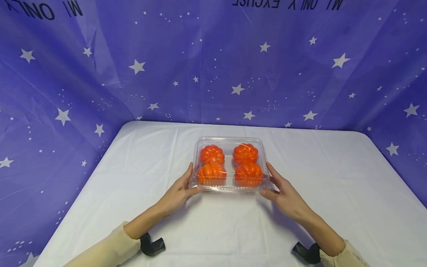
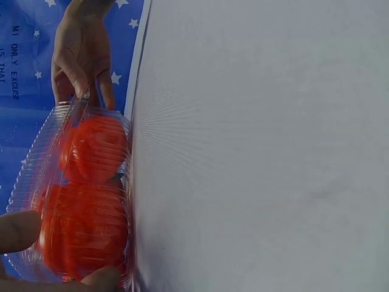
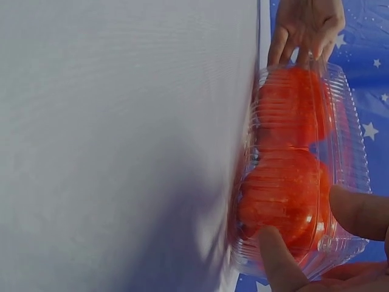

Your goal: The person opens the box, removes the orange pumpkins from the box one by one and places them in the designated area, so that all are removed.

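Purple star-printed cloth (image 1: 217,55) backs a white-covered table (image 1: 133,155). The left hand (image 1: 178,191) and right hand (image 1: 288,194) grip opposite ends of a clear plastic box (image 1: 230,190) near the table's middle, resting or just above, I cannot tell; some fingertips are hidden. Inside, four glossy, ribbed orange pumpkins (image 1: 212,171) sit. The wrist views show ridged walls; only the head view separates all four.

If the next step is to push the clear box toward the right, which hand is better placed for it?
Probably the left hand: it grips the clear box at its left side, so it could push rightward. The right hand grips the opposite side and could only pull or guide.
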`<action>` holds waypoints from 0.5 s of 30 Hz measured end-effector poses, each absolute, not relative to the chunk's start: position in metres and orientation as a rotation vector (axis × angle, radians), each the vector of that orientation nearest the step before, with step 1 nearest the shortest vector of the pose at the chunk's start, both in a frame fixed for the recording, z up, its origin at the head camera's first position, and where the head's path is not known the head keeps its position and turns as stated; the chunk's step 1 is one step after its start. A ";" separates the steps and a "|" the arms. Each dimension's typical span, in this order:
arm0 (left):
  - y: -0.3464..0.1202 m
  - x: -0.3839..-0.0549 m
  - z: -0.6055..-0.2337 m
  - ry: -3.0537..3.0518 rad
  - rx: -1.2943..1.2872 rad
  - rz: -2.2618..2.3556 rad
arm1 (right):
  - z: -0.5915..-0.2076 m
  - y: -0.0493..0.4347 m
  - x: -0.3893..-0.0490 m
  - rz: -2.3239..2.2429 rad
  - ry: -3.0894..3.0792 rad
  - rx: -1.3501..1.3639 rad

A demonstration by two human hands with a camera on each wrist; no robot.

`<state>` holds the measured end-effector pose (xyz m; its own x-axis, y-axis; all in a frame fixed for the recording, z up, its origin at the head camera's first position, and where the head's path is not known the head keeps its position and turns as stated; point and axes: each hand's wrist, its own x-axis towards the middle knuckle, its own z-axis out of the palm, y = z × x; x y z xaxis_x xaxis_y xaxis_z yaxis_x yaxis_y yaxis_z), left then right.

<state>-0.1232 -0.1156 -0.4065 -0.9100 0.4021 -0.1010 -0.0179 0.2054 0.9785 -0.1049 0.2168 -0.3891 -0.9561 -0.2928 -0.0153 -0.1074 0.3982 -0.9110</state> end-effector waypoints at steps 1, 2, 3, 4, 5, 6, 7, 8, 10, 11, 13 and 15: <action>-0.116 -0.123 -0.407 2.139 0.361 1.758 | -0.389 0.217 -0.105 -1.602 2.473 -0.356; -0.116 -0.123 -0.407 2.126 0.361 1.762 | -0.389 0.217 -0.105 -1.609 2.468 -0.355; -0.117 -0.123 -0.407 2.118 0.359 1.764 | -0.389 0.216 -0.105 -1.617 2.462 -0.352; -0.117 -0.123 -0.407 2.113 0.357 1.762 | -0.390 0.216 -0.105 -1.622 2.458 -0.350; -0.118 -0.124 -0.408 2.110 0.358 1.761 | -0.390 0.216 -0.105 -1.624 2.456 -0.350; -0.118 -0.124 -0.408 2.108 0.359 1.760 | -0.390 0.216 -0.105 -1.627 2.452 -0.350; -0.118 -0.124 -0.408 2.110 0.360 1.756 | -0.390 0.215 -0.105 -1.629 2.451 -0.350; -0.119 -0.124 -0.408 2.110 0.361 1.754 | -0.391 0.215 -0.106 -1.630 2.450 -0.351; -0.119 -0.124 -0.408 2.109 0.368 1.752 | -0.392 0.215 -0.106 -1.635 2.447 -0.354; -0.120 -0.124 -0.409 2.104 0.373 1.755 | -0.392 0.215 -0.106 -1.638 2.446 -0.354; -0.120 -0.124 -0.409 2.098 0.380 1.759 | -0.393 0.216 -0.106 -1.645 2.444 -0.358; -0.121 -0.124 -0.409 2.088 0.386 1.763 | -0.393 0.216 -0.105 -1.653 2.442 -0.358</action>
<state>-0.1241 -0.1206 -0.4092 -0.8902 0.4422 -0.1095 -0.0337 0.1757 0.9839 -0.1052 0.2164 -0.3933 -0.9564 -0.2919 -0.0071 -0.1019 0.3564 -0.9288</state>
